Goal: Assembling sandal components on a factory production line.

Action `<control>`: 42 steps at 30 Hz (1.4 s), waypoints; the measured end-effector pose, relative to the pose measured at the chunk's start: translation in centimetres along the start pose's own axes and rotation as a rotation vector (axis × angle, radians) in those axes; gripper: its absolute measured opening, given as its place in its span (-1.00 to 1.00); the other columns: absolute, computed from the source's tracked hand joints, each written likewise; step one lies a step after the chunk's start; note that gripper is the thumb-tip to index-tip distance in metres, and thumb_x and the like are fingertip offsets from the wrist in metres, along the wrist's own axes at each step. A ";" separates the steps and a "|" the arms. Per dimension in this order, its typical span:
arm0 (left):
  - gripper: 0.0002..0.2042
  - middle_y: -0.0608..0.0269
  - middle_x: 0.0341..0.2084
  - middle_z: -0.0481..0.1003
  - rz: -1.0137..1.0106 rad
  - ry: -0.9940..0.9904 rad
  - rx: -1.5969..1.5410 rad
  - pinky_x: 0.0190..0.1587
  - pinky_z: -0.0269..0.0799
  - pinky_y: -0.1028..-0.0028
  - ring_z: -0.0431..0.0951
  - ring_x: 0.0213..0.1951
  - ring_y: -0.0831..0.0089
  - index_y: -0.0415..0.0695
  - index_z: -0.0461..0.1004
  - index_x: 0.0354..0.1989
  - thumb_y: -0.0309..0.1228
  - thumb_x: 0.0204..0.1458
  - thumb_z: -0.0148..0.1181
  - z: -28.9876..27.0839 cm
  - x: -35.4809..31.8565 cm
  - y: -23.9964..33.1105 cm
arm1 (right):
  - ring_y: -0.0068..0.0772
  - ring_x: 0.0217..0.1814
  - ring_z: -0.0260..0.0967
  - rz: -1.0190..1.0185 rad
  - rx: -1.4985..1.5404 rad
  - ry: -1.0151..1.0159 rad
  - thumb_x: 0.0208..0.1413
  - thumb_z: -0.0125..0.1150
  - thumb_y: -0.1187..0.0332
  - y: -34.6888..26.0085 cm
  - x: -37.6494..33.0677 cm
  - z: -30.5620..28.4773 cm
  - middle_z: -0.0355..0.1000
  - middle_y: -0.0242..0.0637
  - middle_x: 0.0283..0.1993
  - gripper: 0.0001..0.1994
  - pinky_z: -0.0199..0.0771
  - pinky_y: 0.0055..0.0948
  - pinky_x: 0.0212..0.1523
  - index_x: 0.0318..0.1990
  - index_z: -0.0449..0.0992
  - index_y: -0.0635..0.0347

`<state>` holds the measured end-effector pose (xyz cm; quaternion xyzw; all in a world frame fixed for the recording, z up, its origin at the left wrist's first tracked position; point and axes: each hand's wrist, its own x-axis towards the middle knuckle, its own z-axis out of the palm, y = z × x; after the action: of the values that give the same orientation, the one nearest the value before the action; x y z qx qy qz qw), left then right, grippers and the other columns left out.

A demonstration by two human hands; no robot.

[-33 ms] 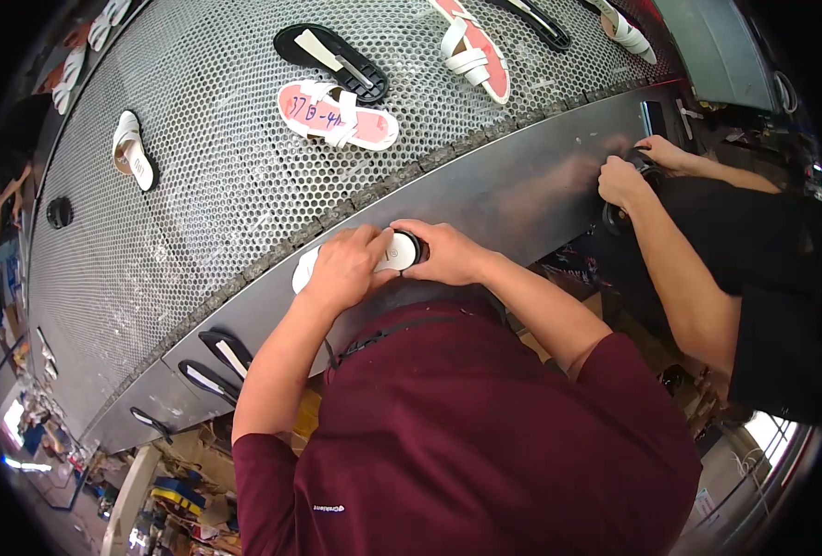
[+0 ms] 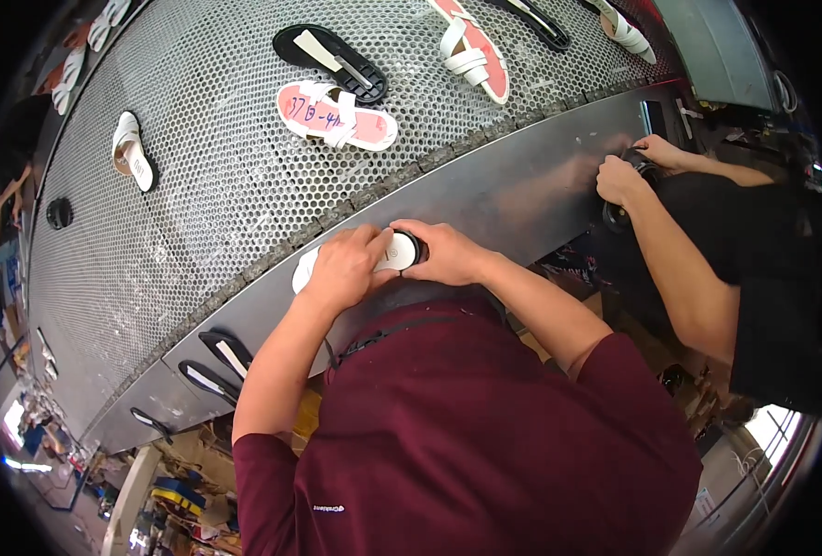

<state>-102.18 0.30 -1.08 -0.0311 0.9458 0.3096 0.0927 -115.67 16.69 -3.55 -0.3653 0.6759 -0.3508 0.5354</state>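
Note:
A white sandal (image 2: 400, 251) lies across the metal ledge in front of me, and both my hands are closed on it. My left hand (image 2: 344, 266) wraps over its middle, hiding most of the upper; a white end sticks out on the left. At the heel, my right hand (image 2: 450, 256) grips the rim, its fingertips against the black sole (image 2: 419, 246). The pale insole shows between the two hands. How far sole and upper are joined under my fingers is hidden.
Beyond the ledge (image 2: 513, 190), a perforated conveyor (image 2: 216, 120) carries white sandals, including one with a pink insole (image 2: 374, 127), and a black sole (image 2: 304, 46). Several black soles (image 2: 209, 378) rest on the ledge at left. A co-worker's hands (image 2: 626, 181) hold a dark item at right.
My hands and the sandal stay in place. The co-worker's hands and arm at right have shifted very slightly.

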 end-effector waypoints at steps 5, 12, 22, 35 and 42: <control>-0.46 0.20 -0.23 0.45 -0.005 -0.003 -0.003 -0.18 0.45 0.29 0.50 -0.22 0.19 -0.10 0.43 -0.04 -0.29 -0.29 0.40 0.1 0.3 0.3 | -0.28 -0.13 0.46 -0.054 -0.044 0.005 -0.19 0.36 0.40 0.1 -0.2 -0.3 0.45 -0.06 -0.04 -0.25 0.45 -0.38 -0.06 0.24 0.17 0.25; -0.48 0.19 -0.22 0.43 -0.007 0.000 -0.021 -0.16 0.43 0.28 0.50 -0.21 0.18 -0.11 0.42 -0.06 -0.27 -0.26 0.39 0.1 1.0 0.4 | -0.37 -0.32 0.47 -0.065 0.011 0.111 -0.04 0.26 0.34 0.7 -0.1 -0.6 0.50 -0.07 -0.22 -0.45 0.46 -0.42 -0.24 0.14 0.32 0.30; -0.38 0.10 -0.05 0.41 -0.200 -0.083 -0.212 -0.02 0.40 0.27 0.48 -0.08 0.12 -0.16 0.38 0.06 -0.21 -0.24 0.40 -1.9 2.5 1.8 | -0.09 -0.20 0.51 -0.059 0.037 0.189 0.02 0.17 0.28 -0.2 0.4 -2.4 0.51 0.02 -0.22 -0.62 0.47 -0.30 -0.14 -0.01 0.45 0.27; -0.60 0.05 -0.39 0.55 -0.473 -0.172 -0.577 -0.27 0.44 0.41 0.56 -0.37 0.34 -0.27 0.49 -0.12 -0.22 -0.05 0.28 -4.1 6.1 1.0 | -0.69 -0.26 0.35 0.050 0.197 0.086 0.10 0.22 0.38 0.4 0.9 -6.0 0.48 -0.35 -0.29 -0.63 0.42 -0.59 -0.23 0.04 0.41 0.36; -0.67 0.25 -0.52 0.53 -0.556 0.014 -0.816 -0.43 0.38 0.52 0.47 -0.50 0.59 -0.29 0.50 -0.18 -0.27 -0.01 0.25 -2.7 6.6 0.3 | -0.66 -0.39 0.36 -0.013 0.571 0.014 0.13 0.21 0.30 0.6 2.4 -6.0 0.46 -0.40 -0.34 -0.75 0.43 -0.60 -0.37 -0.14 0.48 0.31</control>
<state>-109.12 -1.03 -0.06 -0.3181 0.7038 0.6182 0.1459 -122.01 15.36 -4.10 -0.2018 0.5510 -0.5328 0.6097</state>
